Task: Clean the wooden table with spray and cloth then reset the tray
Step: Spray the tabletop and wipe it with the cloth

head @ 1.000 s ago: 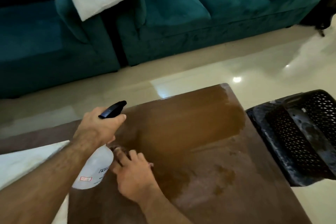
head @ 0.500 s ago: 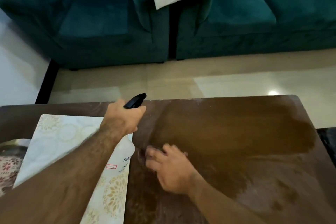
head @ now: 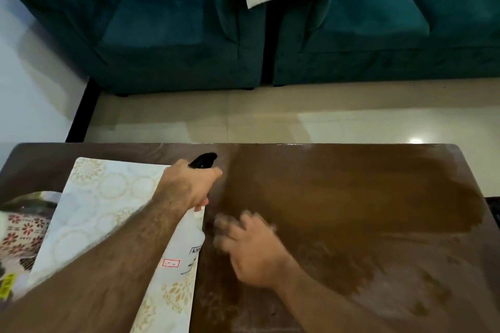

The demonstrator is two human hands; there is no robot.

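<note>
Left edge: patterned tray (head: 19, 235), off to keep the wood clear. Mat (head: 89, 213) beside it. Left hand (head: 186, 186) clenched on bottle (head: 189, 249), nozzle aimed right for spraying. Right hand (head: 251, 249) blurred on table (head: 351, 197); fingers spread, cloth not discernible.

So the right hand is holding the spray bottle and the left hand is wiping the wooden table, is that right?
Not quite: the hands are swapped. In the head view, the left hand holds the spray bottle, and the right hand wipes the wooden table.
</note>
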